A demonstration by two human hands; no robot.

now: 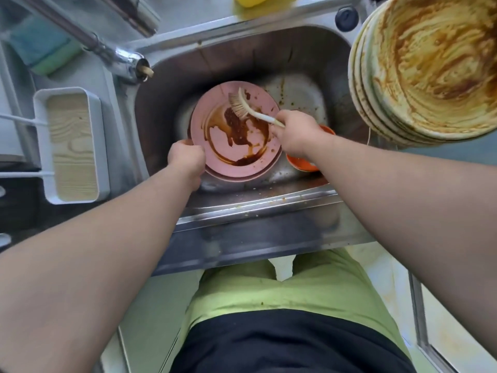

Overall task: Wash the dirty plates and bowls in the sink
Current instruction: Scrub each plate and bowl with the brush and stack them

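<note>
A pink plate (215,146) smeared with brown sauce lies in the steel sink (172,76), on top of another pink plate whose rim shows beneath it. My left hand (187,160) grips the plate's left edge. My right hand (294,134) holds the handle of a dish brush (240,105), whose bristles rest on the plate's upper part in the sauce. An orange bowl (302,164) sits in the sink, mostly hidden under my right wrist.
A stack of sauce-smeared cream plates (430,65) stands on the counter at the upper right. The tap (118,56) reaches over the sink's left corner. A white tray (71,146) and a blue-green sponge (40,49) sit to the left. A yellow object (251,0) is behind the sink.
</note>
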